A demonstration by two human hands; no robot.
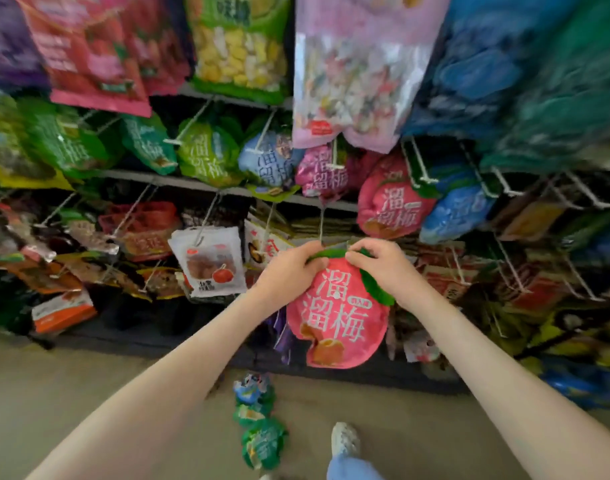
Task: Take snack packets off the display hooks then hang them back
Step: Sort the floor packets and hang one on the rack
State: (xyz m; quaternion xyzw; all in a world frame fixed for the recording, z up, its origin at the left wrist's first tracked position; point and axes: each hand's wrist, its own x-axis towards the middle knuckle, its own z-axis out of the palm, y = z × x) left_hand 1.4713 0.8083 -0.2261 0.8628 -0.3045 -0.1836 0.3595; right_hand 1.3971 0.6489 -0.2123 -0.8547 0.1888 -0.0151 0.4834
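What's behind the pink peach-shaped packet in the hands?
Behind the pink peach-shaped snack packet, purple packet edges show lower left, a pale packet lower right; the rest is covered.

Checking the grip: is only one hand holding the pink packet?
No, the left hand and right hand both pinch the pink packet at its top.

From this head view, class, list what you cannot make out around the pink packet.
- Pink packet hanging hole: head view, covered by the left hand and right hand.
- Hook tip above it: head view, behind both hands.
- Blue packets, upper right: head view, blurred, labels unreadable.
- Floor packets: head view, blurred.
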